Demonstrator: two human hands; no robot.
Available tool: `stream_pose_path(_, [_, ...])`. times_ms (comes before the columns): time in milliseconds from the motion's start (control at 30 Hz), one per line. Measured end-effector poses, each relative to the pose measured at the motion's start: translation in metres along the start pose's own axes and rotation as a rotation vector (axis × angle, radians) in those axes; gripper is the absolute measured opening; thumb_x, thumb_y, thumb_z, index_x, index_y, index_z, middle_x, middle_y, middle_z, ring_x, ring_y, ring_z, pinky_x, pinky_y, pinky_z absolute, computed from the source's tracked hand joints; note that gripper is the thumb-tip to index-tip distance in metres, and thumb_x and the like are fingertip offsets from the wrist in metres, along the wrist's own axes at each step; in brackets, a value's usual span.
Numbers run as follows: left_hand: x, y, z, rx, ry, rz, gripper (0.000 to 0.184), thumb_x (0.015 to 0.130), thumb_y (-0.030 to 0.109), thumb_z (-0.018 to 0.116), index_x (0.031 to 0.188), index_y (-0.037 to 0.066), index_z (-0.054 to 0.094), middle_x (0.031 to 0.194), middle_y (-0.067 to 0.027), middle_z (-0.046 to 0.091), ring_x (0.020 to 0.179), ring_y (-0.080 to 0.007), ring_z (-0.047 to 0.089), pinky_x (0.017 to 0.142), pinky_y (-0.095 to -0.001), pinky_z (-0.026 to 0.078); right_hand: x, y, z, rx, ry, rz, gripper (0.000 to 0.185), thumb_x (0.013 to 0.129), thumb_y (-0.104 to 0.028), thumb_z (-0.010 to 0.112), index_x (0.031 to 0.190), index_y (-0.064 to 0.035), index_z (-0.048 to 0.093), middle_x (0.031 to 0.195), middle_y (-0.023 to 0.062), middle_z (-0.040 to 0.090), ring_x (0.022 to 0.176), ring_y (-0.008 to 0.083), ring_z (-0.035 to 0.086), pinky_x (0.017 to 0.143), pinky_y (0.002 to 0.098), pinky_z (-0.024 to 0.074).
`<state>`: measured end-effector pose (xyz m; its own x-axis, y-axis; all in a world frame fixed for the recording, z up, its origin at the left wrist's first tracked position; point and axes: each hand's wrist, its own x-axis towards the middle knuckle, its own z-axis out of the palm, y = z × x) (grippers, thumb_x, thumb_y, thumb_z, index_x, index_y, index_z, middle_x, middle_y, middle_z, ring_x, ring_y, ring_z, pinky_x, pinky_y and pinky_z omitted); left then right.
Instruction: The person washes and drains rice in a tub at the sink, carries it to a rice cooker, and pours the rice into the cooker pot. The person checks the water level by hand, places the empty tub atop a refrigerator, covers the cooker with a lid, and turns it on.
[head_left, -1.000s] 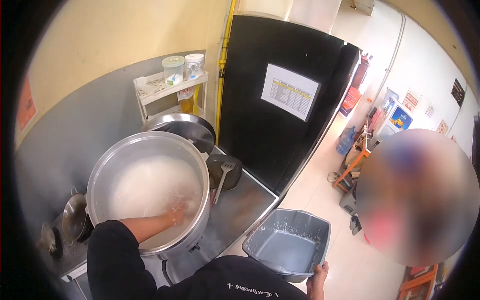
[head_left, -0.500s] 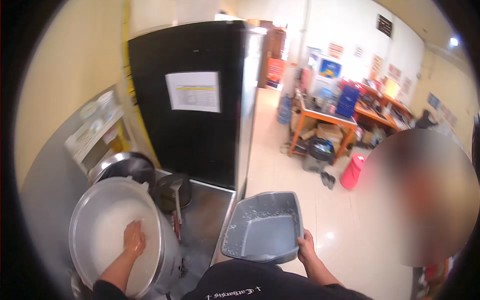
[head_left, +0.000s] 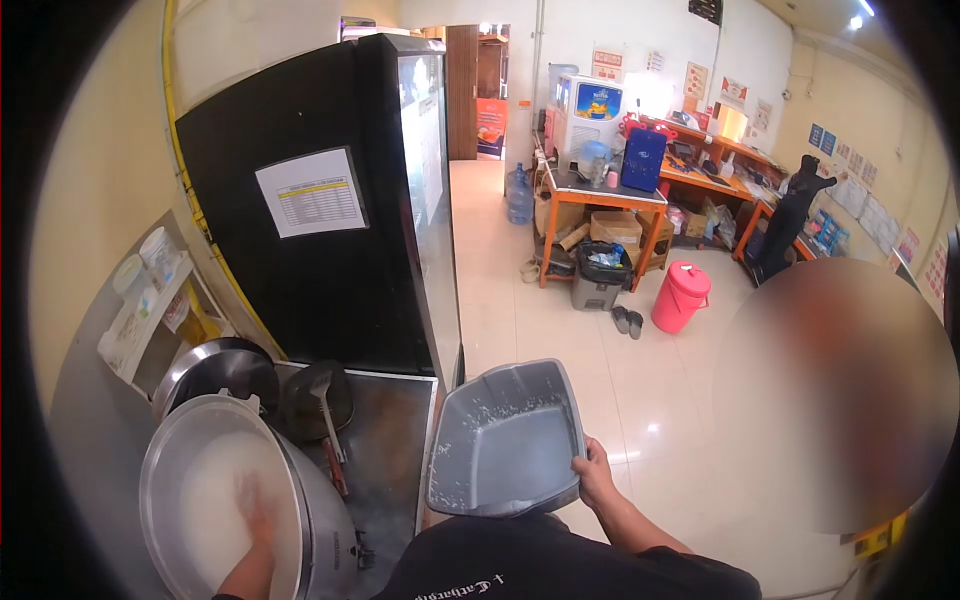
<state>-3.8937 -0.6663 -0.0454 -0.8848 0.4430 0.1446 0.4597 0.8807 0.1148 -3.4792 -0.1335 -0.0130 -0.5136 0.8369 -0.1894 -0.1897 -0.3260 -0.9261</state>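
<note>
My left hand (head_left: 256,508) reaches down into a large metal pot (head_left: 300,470) with cloudy white contents (head_left: 200,500). Its fingers look stretched out and partly sunk in the white, a little blurred, with nothing visible in them. My right hand (head_left: 594,474) grips the right rim of a grey plastic basin (head_left: 520,455), thumb over the edge. Small white grains, like rice, stick to the basin's inner walls. The basin is held tilted in front of my body, to the right of the pot.
Beside the pot, a spatula (head_left: 328,420) lies across a dark pan (head_left: 315,400) on the metal counter (head_left: 385,430). A tall black fridge (head_left: 290,130) stands behind. Across the floor are a pink bucket (head_left: 682,298), a bin (head_left: 600,280) and a person in dark clothes (head_left: 790,215).
My left hand has moved lower in the pot, its fingers now partly covered by the white contents. The view has turned right. My right hand still holds the basin.
</note>
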Motion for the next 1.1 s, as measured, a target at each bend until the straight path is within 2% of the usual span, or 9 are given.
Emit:
stream_pose_path(367, [0.006,0.090,-0.058,-0.162,0.238,0.236,0.042,0.097,0.021,0.041,0.133,0.001,0.049,0.137,-0.0202,0.049,0.130,-0.0388,0.041,0.111,-0.0476,0.025,-0.006,-0.006,0.006,0.017,0.033,0.030,0.049,0.067,0.009,0.049,0.116,0.0039,0.049,0.101,0.0104,0.059,0.089,0.0183,0.059,0.081,0.0306,0.0485])
stream_pose_path(433, [0.005,0.108,-0.074,-0.294,0.183,0.246,0.027,0.097,0.019,0.042,0.110,0.000,0.056,0.114,-0.0208,0.058,0.110,-0.0395,0.052,0.096,-0.0484,0.038,-0.006,-0.005,0.007,0.015,0.033,0.022,0.046,0.067,0.009,0.048,0.113,0.0030,0.050,0.099,0.0100,0.059,0.087,0.0179,0.059,0.080,0.0298,0.0481])
stream_pose_path(467, [0.005,0.114,-0.078,-0.292,0.182,0.239,0.027,0.097,0.019,0.042,0.110,0.000,0.056,0.114,-0.0208,0.058,0.110,-0.0395,0.052,0.096,-0.0484,0.038,-0.006,-0.003,0.005,0.026,0.037,0.018,0.046,0.067,0.009,0.048,0.112,0.0026,0.050,0.099,0.0097,0.059,0.086,0.0177,0.059,0.080,0.0296,0.0480])
stream_pose_path(533, [0.003,0.117,-0.083,-0.337,0.214,0.318,0.021,0.098,0.017,0.043,0.092,0.000,0.054,0.086,-0.0213,0.058,0.083,-0.0409,0.057,0.073,-0.0481,0.044,-0.007,-0.003,0.005,0.033,0.030,0.021,0.045,0.067,0.008,0.048,0.111,0.0022,0.051,0.099,0.0095,0.059,0.086,0.0174,0.059,0.080,0.0294,0.0479])
stream_pose_path(633, [0.005,0.103,-0.070,-0.377,0.175,0.188,0.022,0.097,0.017,0.046,0.085,0.000,0.054,0.070,-0.0225,0.056,0.065,-0.0425,0.056,0.057,-0.0475,0.043,-0.009,-0.005,0.010,0.019,0.031,0.012,0.043,0.067,0.008,0.047,0.110,0.0014,0.051,0.098,0.0091,0.059,0.086,0.0171,0.059,0.080,0.0297,0.0481])
stream_pose_path(767, [0.004,0.084,-0.064,-0.259,0.077,0.179,0.025,0.094,0.017,0.050,0.076,0.002,0.058,0.061,-0.0228,0.053,0.056,-0.0435,0.054,0.053,-0.0493,0.043,-0.005,-0.002,0.011,0.035,0.042,0.017,0.042,0.068,0.006,0.047,0.109,0.0007,0.051,0.097,0.0086,0.058,0.086,0.0171,0.058,0.079,0.0304,0.0484])
stream_pose_path(900, [0.016,0.066,-0.062,-0.097,0.214,0.307,0.036,0.090,0.023,0.059,0.059,0.004,0.059,0.059,-0.0204,0.057,0.053,-0.0403,0.056,0.053,-0.0495,0.045,0.002,0.004,-0.003,-0.023,0.003,0.038,0.047,0.069,0.004,0.050,0.115,0.0017,0.050,0.102,0.0087,0.057,0.088,0.0178,0.057,0.082,0.0302,0.0482])
stream_pose_path(1000, [0.027,0.057,-0.084,0.007,0.084,0.296,0.018,0.082,0.021,0.059,0.074,0.005,0.060,0.068,-0.0195,0.060,0.065,-0.0389,0.060,0.061,-0.0493,0.047,0.004,0.002,-0.006,-0.084,0.000,0.044,0.046,0.071,-0.003,0.050,0.117,-0.0007,0.051,0.097,0.0069,0.058,0.086,0.0173,0.057,0.079,0.0310,0.0485])
stream_pose_path(1100, [0.035,0.069,-0.122,-0.217,0.239,0.244,0.013,0.077,0.013,0.058,0.071,0.003,0.051,0.062,-0.0201,0.053,0.061,-0.0409,0.055,0.060,-0.0506,0.045,0.010,0.000,-0.014,-0.041,-0.113,0.010,0.043,0.071,-0.004,0.052,0.114,-0.0013,0.052,0.099,0.0080,0.060,0.092,0.0203,0.059,0.082,0.0349,0.0493])
